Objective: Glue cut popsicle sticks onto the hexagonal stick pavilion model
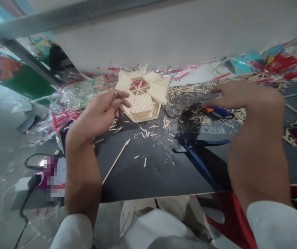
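My left hand is at the left side of a star-shaped model made of thin wooden sticks. Its fingers are loosely bent and apart; whether they touch the model I cannot tell. My right hand hovers over the right side of the black board, thumb and forefinger apart, with nothing visible between them. Just below it lies a blue tool with an orange tip, perhaps a glue gun. A clear ruler and a blue-handled cutter lie nearer me. One long stick rests at the front left.
Cut stick pieces are scattered over the black board. Plastic wrapping is heaped at the left and along the back. A grey metal bar crosses above. A purple device with a black cord is at the lower left.
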